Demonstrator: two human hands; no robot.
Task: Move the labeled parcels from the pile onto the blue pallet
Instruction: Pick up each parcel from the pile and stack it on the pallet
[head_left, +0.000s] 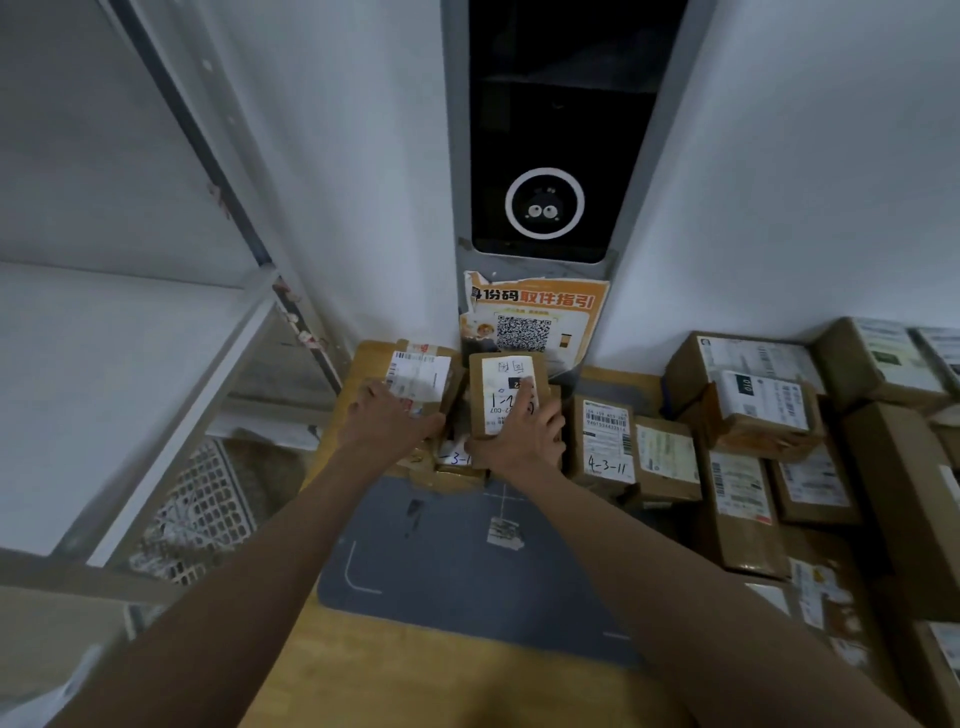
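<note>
The left hand (390, 415) lies flat, fingers straight, on a labelled parcel (422, 375); the right hand (524, 434) grips a second parcel (503, 382).

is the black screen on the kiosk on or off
On: the black screen shows a lit white ring with a cartoon face inside; the rest of it is dark.

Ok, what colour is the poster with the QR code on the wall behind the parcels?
Orange with a white panel around the QR code; the poster shows best in the head view.
</note>
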